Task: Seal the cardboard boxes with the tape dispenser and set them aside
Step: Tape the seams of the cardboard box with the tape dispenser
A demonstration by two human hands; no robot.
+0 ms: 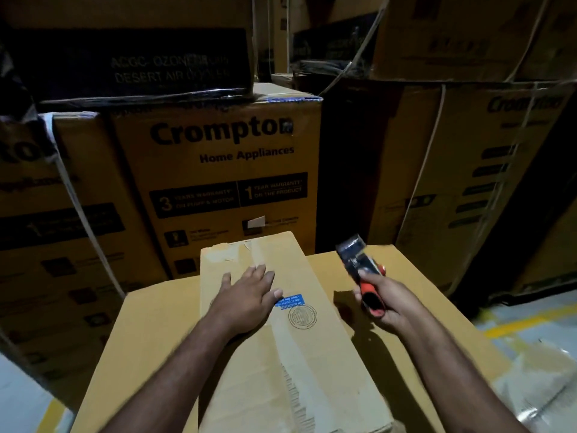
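Head view. At 6 o'clock, running toward 12: a long cardboard box [296, 364], lying on a broad flat carton [150, 323] used as the surface. Along the lid seam, a pale strip of tape [263, 248], clearest at the far end. Nearer, a blue label [290, 300] and a round stamp [302, 316].

Pressed flat on the lid, at 9 o'clock of the label: the left hand [246, 292], fingers straight and spread, gripping nothing. At 3 o'clock, off the box's edge and raised above the carton: the right hand [384, 303], fingers curled tight round the orange-and-black handle of the tape dispenser [359, 264], roll end aimed toward 11 o'clock, touching no cardboard.

Behind, from 9 through 1 o'clock: stacked Crompton appliance cartons [218, 170], some strapped. At 4 o'clock: floor [530, 307] with a yellow line.

Looks like the sealing step on this box, dispenser lifted off. Cannot tell whether the near half of the seam is fully taped. If not, calls for lowering the roll end onto the seam and drawing it along while the left palm steadies the lid. If sealed, calls for moving the box aside.
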